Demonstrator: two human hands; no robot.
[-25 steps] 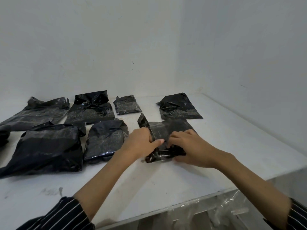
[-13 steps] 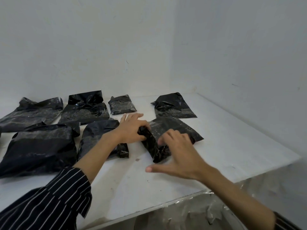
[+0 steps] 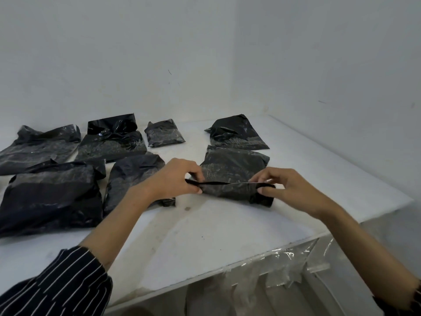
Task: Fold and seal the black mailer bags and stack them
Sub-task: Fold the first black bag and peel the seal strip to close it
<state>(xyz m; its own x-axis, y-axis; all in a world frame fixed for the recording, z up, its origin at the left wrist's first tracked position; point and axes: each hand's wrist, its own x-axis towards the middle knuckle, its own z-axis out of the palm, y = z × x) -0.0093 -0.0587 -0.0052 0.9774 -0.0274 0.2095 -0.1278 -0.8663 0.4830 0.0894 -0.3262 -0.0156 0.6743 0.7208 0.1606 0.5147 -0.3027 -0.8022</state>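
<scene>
A black mailer bag lies on the white table in front of me, its near flap folded over. My left hand pinches the flap's left end. My right hand pinches its right end between thumb and fingers. Another black bag lies just behind it. Several more black bags lie to the left, the nearest one partly under my left forearm and a large one at the far left.
White walls meet in a corner behind the table. The table's front edge runs diagonally at the lower right, with crumpled clear plastic hanging below it. A small dark spot marks the tabletop near the held bag.
The bag was turned from lengthwise to crosswise in front of me. My hands moved apart to opposite ends of its flap, from flat on it to pinching.
</scene>
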